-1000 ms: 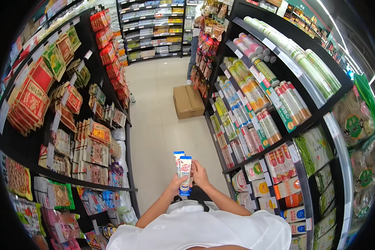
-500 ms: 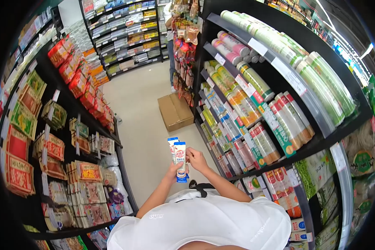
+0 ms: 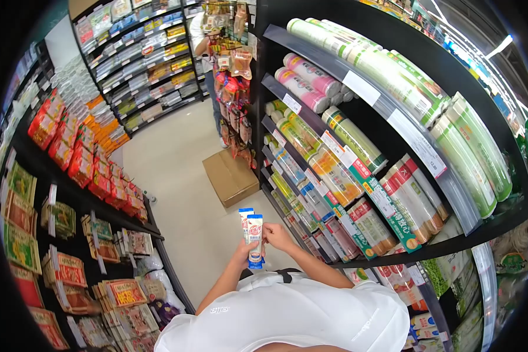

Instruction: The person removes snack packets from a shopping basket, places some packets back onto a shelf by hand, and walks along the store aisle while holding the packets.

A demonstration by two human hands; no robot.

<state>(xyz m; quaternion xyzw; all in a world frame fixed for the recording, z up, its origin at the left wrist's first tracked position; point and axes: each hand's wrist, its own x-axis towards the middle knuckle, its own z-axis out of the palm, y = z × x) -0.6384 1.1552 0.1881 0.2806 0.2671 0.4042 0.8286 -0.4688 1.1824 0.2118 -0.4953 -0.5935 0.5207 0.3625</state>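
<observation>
I have my left hand [image 3: 242, 253] closed around the lower part of two slim packets [image 3: 254, 227], white with blue ends and red lettering, one overlapping the other so that the rear one shows mainly at the upper left. They are held roughly upright in the air in front of the white shirt [image 3: 299, 302], over the pale floor [image 3: 185, 226] of the aisle. My right hand [image 3: 280, 237] is beside them with its fingers curled in, the tips at the right edge of the front packet; from this camera I cannot tell whether they grip it or only touch it. Beyond the packets a closed cardboard box [image 3: 232, 180] sits on the floor, just beside the far end of the right-hand rack [image 3: 320, 66]. Along the front edge of that rack's top shelf lie long green-and-white packs [image 3: 364, 56], with pink packs [image 3: 308, 82] at the far corner of the shelf below. On my left, red packs [image 3: 82, 161] hang toward the far end of the left-hand rack [image 3: 151, 227], and a small bottle [image 3: 150, 196] stands near its edge. Past the box, another person [image 3: 210, 88] is partly hidden behind a hanging display [image 3: 233, 88].
</observation>
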